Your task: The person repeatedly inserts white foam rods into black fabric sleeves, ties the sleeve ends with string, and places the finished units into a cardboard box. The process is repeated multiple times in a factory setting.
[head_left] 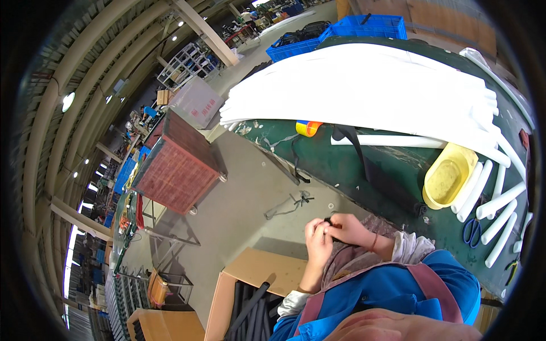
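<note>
My left hand (318,241) and my right hand (349,228) meet in front of my body, beside the near edge of the green table (335,176). The fingers of both are closed, pinched together around a small black piece (328,220); most of it is hidden, so its kind does not show. A red band circles my right wrist. On the table lies a large pile of white foam tubes (364,85), with shorter white tubes (493,236) at the right. A black strap (372,170) drapes across the tabletop near a yellow plastic tub (448,176).
Blue-handled scissors (472,233) and a roll of coloured tape (307,128) lie on the table. An open cardboard box (264,268) of black tubes stands at my left. Farther off are a reddish-brown wheeled cabinet (176,167) and blue crates (369,27). Tangled dark string (287,206) lies on the floor.
</note>
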The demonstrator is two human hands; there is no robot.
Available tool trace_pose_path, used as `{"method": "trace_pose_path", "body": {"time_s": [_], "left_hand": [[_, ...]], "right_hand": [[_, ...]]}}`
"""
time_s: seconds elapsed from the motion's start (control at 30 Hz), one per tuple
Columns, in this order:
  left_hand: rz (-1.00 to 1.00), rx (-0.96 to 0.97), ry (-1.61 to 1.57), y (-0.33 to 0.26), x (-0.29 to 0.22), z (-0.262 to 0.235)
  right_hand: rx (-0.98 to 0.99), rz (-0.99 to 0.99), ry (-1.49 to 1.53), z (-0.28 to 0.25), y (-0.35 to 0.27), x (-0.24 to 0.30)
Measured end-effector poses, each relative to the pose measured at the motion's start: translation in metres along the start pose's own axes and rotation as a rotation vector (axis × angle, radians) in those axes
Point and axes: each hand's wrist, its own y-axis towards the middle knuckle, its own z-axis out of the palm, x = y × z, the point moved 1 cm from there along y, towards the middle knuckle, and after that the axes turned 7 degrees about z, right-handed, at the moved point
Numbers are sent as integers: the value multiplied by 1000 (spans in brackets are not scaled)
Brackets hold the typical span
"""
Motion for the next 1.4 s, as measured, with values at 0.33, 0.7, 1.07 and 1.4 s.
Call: {"method": "trace_pose_path", "body": {"time_s": [0.33, 0.7, 1.07, 1.4], "left_hand": [[-601, -141, -804, -8, -6, 0], [-460, 56, -426, -15, 13, -4], [-583, -264, -705, -9, -7, 8], [-829, -205, -1563, 2, 17, 7]], "right_hand": [[5, 131, 260, -11, -9, 13], [-181, -267, -205, -1, -15, 18], [-140, -42, 72, 4, -12, 10], [-22, 146, 456, -10, 3, 12]]}}
